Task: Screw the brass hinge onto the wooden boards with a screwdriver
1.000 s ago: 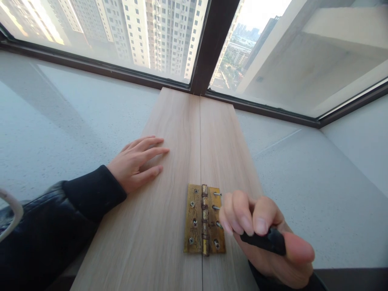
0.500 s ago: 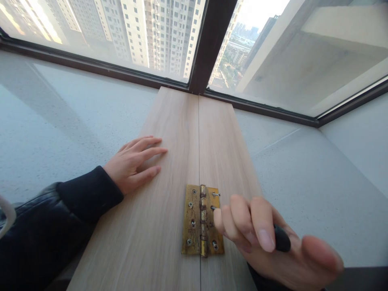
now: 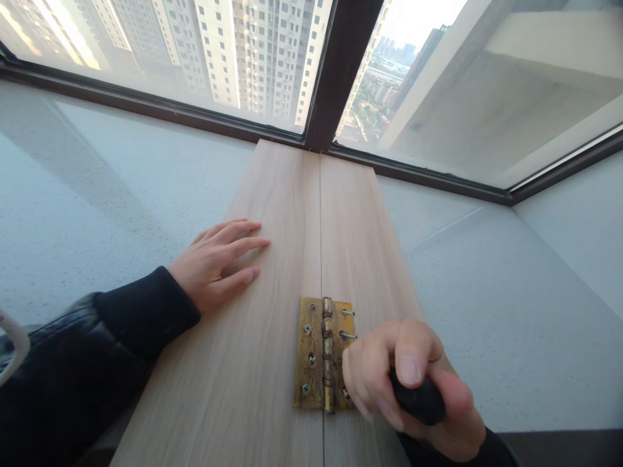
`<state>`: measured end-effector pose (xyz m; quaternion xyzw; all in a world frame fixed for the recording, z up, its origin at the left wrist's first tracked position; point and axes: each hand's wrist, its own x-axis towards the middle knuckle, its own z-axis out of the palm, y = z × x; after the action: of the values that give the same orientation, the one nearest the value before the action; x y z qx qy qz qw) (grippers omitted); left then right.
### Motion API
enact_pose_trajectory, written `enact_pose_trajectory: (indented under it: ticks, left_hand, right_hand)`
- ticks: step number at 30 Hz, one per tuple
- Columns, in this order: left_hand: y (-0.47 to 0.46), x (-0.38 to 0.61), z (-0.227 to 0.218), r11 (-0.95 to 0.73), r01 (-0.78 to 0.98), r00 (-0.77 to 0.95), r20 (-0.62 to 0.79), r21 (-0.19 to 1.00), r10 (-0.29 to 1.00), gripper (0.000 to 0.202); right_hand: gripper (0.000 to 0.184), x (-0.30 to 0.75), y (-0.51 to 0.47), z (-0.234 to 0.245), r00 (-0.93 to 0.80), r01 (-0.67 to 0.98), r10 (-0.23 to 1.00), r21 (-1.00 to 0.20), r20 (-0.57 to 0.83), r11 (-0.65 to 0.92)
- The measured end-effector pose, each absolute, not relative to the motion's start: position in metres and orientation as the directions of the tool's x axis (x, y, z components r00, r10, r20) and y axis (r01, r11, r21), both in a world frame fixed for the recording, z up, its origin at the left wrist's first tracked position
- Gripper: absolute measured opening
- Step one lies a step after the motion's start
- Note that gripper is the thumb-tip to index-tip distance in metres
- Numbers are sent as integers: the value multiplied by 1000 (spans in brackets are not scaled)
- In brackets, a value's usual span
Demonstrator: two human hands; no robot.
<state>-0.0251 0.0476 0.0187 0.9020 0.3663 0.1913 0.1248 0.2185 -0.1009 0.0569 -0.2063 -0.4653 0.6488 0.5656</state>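
Note:
Two pale wooden boards (image 3: 272,272) lie side by side on a grey sill, joined near me by a brass hinge (image 3: 311,353). Two screws stand raised from the hinge's right leaf. My left hand (image 3: 217,259) lies flat and open on the left board, fingers stretched out. My right hand (image 3: 402,383) is closed round a black tool handle (image 3: 418,402) over the lower right part of the hinge. The tool's tip is hidden under my fingers.
The grey speckled sill (image 3: 487,305) spreads to both sides of the boards. A dark window frame (image 3: 341,71) runs along the far edge, with tall buildings beyond the glass. A wall (image 3: 584,220) rises at the right.
My right hand has shifted down and left along the hinge's right leaf, from the middle screws to its lower part, with the thumb closing over the handle. My left hand has stayed put.

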Motion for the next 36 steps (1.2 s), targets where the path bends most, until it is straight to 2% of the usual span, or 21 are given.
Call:
enact_pose_trajectory:
  ticks: [4, 8, 15, 17, 20, 24, 26, 31, 36]
  left_hand:
    - [48, -25, 18, -701, 612, 664, 245, 366, 707, 44]
    - [49, -25, 18, -700, 612, 661, 248, 369, 709, 44]
    - [48, -26, 18, -697, 615, 659, 245, 370, 711, 44]
    - [48, -26, 19, -696, 615, 660, 242, 371, 712, 44]
    - [47, -25, 19, -696, 612, 659, 245, 376, 711, 44]
    - [47, -25, 19, -695, 612, 658, 244, 376, 712, 44]
    - [47, -25, 19, -697, 611, 661, 242, 375, 710, 44]
    - [48, -25, 19, -702, 605, 665, 246, 375, 705, 44]
    - [48, -25, 19, -704, 602, 665, 250, 378, 703, 44]
  right_hand:
    - [38, 217, -101, 58, -257, -537, 940, -842, 227, 56]
    - [31, 222, -103, 58, -213, -476, 952, -874, 220, 96]
    - [34, 223, -104, 63, -58, -462, 984, -879, 167, 122]
    - [29, 223, -104, 63, -63, -436, 979, -887, 196, 150]
    - [24, 223, -104, 60, -162, -436, 965, -892, 206, 117]
    - [38, 220, -104, 56, -308, -471, 923, -880, 229, 61]
    - [38, 218, -104, 57, -291, -486, 929, -871, 230, 63]
    - [27, 218, -106, 59, -173, -505, 955, -854, 242, 125]
    - [29, 222, -103, 60, -131, -485, 965, -864, 225, 136]
